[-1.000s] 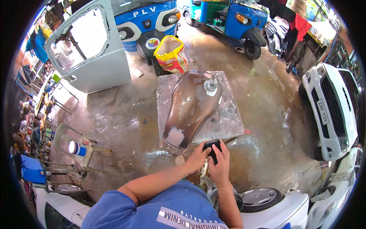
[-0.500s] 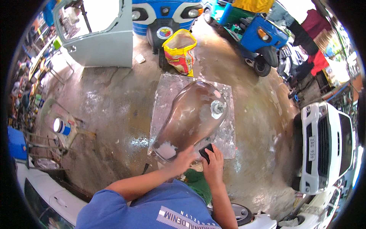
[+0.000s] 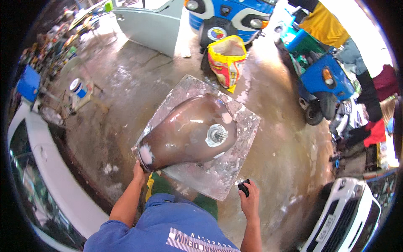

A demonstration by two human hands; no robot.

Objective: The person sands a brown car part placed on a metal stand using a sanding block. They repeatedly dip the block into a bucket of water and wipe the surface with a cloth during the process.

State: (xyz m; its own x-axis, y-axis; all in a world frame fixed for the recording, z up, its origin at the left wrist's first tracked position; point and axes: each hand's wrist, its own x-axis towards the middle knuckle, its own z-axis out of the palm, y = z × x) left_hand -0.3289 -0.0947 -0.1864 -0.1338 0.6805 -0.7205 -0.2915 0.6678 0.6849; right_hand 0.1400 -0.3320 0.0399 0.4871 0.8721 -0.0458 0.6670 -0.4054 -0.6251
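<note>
Tank (image 3: 184, 132) glossy brown, narrow end (image 3: 146, 155) patched whitish.

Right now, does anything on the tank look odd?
Yes: the brown tank has a pale patch at its narrow end, by the left hand, and a whitish ring around its fitting, both interrupting the brown finish.

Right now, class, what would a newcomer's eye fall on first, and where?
A glossy brown, curved tank comes first, lying mid-picture on a blotched grey board, with the left hand at the tank's narrow end. Beyond it stands an open yellow-and-red bag. The right hand holds a small black object right of the board's near corner.
</note>
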